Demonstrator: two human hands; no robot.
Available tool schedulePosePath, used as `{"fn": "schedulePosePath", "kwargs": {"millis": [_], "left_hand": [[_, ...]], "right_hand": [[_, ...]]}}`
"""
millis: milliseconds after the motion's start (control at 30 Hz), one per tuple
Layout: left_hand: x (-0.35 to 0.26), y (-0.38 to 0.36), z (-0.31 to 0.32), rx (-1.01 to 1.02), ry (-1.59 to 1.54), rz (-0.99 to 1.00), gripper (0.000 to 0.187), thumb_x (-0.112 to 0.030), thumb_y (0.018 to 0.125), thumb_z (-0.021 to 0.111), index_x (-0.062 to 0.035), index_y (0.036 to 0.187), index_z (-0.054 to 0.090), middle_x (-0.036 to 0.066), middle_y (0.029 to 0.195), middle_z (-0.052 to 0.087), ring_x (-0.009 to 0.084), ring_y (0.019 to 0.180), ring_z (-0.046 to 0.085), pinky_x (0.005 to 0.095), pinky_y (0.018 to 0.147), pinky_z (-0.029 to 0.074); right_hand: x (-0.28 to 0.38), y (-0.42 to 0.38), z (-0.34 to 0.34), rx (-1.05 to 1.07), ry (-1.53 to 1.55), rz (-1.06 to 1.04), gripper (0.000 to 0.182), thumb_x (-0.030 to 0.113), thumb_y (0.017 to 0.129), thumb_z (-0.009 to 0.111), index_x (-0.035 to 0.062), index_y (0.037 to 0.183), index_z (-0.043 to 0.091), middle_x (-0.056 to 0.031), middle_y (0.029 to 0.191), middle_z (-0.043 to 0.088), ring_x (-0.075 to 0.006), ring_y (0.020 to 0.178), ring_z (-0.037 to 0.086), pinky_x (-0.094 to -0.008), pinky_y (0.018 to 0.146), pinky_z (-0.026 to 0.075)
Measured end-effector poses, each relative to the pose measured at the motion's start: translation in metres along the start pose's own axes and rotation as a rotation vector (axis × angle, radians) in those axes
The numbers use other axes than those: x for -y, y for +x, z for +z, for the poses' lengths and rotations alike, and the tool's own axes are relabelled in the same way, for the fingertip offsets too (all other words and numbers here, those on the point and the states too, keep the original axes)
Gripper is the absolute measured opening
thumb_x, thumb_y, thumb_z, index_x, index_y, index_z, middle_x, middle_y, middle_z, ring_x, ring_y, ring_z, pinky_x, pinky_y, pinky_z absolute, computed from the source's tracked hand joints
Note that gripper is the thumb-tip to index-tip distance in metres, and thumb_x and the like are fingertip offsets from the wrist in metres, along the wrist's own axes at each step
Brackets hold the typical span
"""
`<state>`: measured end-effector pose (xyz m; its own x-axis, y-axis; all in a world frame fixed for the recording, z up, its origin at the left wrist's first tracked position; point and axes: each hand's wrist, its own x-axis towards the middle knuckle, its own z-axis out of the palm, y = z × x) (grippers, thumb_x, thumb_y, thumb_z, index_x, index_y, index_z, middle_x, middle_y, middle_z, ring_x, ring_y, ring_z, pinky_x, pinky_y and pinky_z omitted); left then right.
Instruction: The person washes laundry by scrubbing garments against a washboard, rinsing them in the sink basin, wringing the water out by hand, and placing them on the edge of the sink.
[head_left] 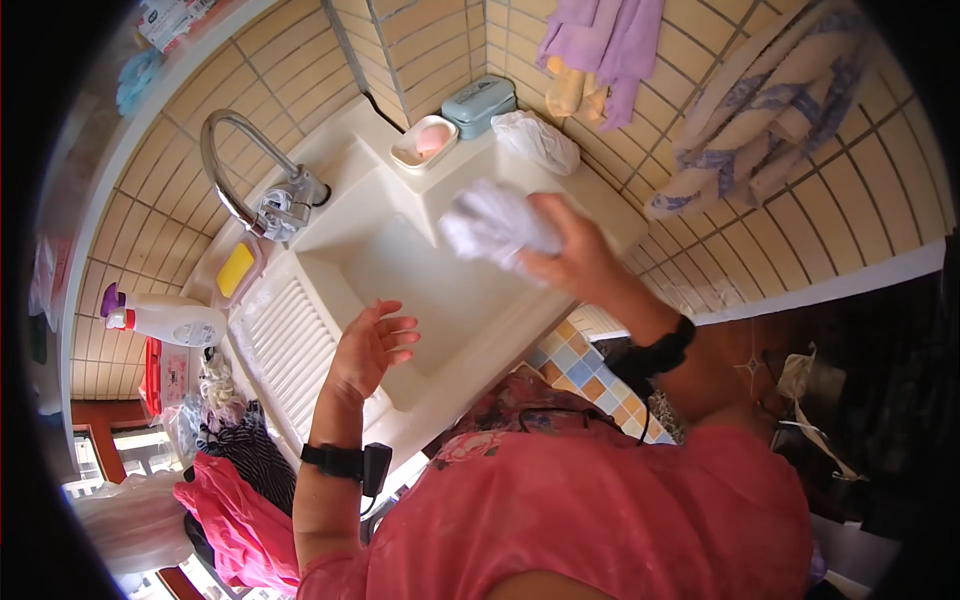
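A bunched white cloth (pixel 495 222), blurred by motion, is gripped in my right hand (pixel 575 245) over the right side of the sink (pixel 420 390). My left hand (pixel 372 345) hovers above the basin's near left part, palm turned inward and fingers apart, holding nothing. Beside it, the ribbed washboard (pixel 290 340) forms the left side of the sink. The curved metal faucet (pixel 285 205) rises at the back left, and the basin below looks pale and cloudy.
Along the back ledge are a pink soap in a white dish (pixel 408 152), a blue-grey box (pixel 478 105) and a white plastic bag (pixel 540 143). A yellow soap bar (pixel 236 270) and a white bottle (pixel 175 322) stand left. Towels (pixel 770 120) hang on the right wall.
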<state>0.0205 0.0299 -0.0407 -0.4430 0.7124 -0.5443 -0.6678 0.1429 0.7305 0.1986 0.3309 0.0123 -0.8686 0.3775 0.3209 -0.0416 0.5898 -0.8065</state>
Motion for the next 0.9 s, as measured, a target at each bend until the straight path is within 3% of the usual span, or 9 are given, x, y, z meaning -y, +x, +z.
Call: {"fn": "schedulePosePath", "kwargs": {"millis": [167, 233, 467, 567, 667, 700, 767, 867, 900], "left_hand": [[0.011, -0.011, -0.001, -0.071, 0.084, -0.006, 0.040, -0.036, 0.101, 0.055, -0.0037, 0.124, 0.054, 0.011, 0.099, 0.067, 0.0206, 0.087, 0.067, 0.0320, 0.069, 0.054], [0.014, -0.013, -0.003, -0.089, 0.096, -0.023, 0.036, -0.033, 0.101, 0.056, -0.0041, 0.122, 0.055, 0.010, 0.098, 0.067, 0.0200, 0.086, 0.067, 0.0318, 0.069, 0.054], [0.018, -0.026, -0.021, -0.142, 0.125, -0.025, 0.030, -0.030, 0.101, 0.057, -0.0053, 0.119, 0.057, 0.009, 0.098, 0.067, 0.0174, 0.084, 0.067, 0.0305, 0.069, 0.054], [0.023, -0.032, -0.031, -0.189, 0.130, -0.010, 0.033, -0.033, 0.100, 0.058, -0.0058, 0.119, 0.057, 0.008, 0.099, 0.067, 0.0172, 0.085, 0.066, 0.0302, 0.070, 0.053], [0.028, -0.039, -0.033, -0.220, 0.148, -0.007, 0.033, -0.035, 0.100, 0.058, -0.0065, 0.117, 0.058, 0.008, 0.099, 0.067, 0.0190, 0.088, 0.067, 0.0318, 0.073, 0.054], [0.032, -0.041, -0.041, -0.202, 0.167, 0.003, 0.034, -0.035, 0.100, 0.058, -0.0062, 0.118, 0.058, 0.008, 0.100, 0.067, 0.0188, 0.089, 0.066, 0.0317, 0.074, 0.054], [0.036, -0.048, -0.047, -0.206, 0.176, 0.029, 0.037, -0.037, 0.099, 0.058, -0.0058, 0.120, 0.058, 0.009, 0.103, 0.066, 0.0179, 0.091, 0.065, 0.0317, 0.077, 0.054], [0.046, -0.052, -0.058, -0.229, 0.140, 0.022, 0.038, -0.037, 0.097, 0.063, -0.0061, 0.118, 0.058, 0.009, 0.104, 0.066, 0.0180, 0.090, 0.066, 0.0322, 0.074, 0.054], [0.048, -0.056, -0.056, -0.247, 0.145, 0.046, 0.037, -0.037, 0.097, 0.064, -0.0066, 0.117, 0.058, 0.008, 0.102, 0.066, 0.0179, 0.090, 0.066, 0.0322, 0.073, 0.054]], "right_hand": [[-0.022, -0.004, -0.065, -0.286, -0.246, 0.006, 0.064, 0.021, 0.077, 0.078, 0.0007, 0.132, 0.053, -0.0225, 0.118, 0.063, -0.0359, 0.110, 0.063, -0.0398, 0.093, 0.050], [-0.062, -0.014, -0.068, -0.197, -0.744, 0.117, 0.060, 0.028, 0.077, 0.077, 0.0049, 0.128, 0.056, -0.0217, 0.106, 0.060, -0.0401, 0.099, 0.062, -0.0482, 0.086, 0.051], [-0.099, -0.021, -0.051, -0.089, -0.735, 0.303, 0.060, 0.029, 0.079, 0.076, 0.0052, 0.129, 0.055, -0.0243, 0.109, 0.055, -0.0432, 0.103, 0.057, -0.0497, 0.086, 0.050], [-0.093, -0.006, -0.051, -0.390, -0.570, 0.206, 0.052, 0.029, 0.083, 0.073, 0.0011, 0.124, 0.058, -0.0244, 0.114, 0.060, -0.0429, 0.107, 0.058, -0.0498, 0.089, 0.048], [-0.156, -0.008, -0.059, -0.110, -0.828, 0.097, 0.047, 0.028, 0.082, 0.074, -0.0015, 0.117, 0.061, -0.0256, 0.110, 0.062, -0.0428, 0.105, 0.058, -0.0504, 0.091, 0.045], [-0.166, -0.004, -0.063, -0.009, -0.678, 0.200, 0.057, 0.031, 0.082, 0.076, -0.0043, 0.122, 0.056, -0.0271, 0.115, 0.059, -0.0436, 0.110, 0.054, -0.0525, 0.100, 0.040], [-0.186, -0.008, -0.068, 0.021, -0.684, 0.262, 0.079, 0.035, 0.081, 0.078, -0.0036, 0.141, 0.045, -0.0298, 0.135, 0.050, -0.0412, 0.124, 0.048, -0.0458, 0.110, 0.036], [-0.169, -0.002, -0.073, -0.044, -0.971, 0.085, 0.079, 0.030, 0.077, 0.079, 0.0014, 0.142, 0.046, -0.0271, 0.136, 0.049, -0.0429, 0.126, 0.047, -0.0500, 0.107, 0.039], [-0.138, -0.001, -0.064, -0.052, -0.996, 0.031, 0.067, 0.025, 0.079, 0.077, 0.0030, 0.137, 0.052, -0.0259, 0.133, 0.052, -0.0429, 0.124, 0.049, -0.0503, 0.104, 0.041]]}}
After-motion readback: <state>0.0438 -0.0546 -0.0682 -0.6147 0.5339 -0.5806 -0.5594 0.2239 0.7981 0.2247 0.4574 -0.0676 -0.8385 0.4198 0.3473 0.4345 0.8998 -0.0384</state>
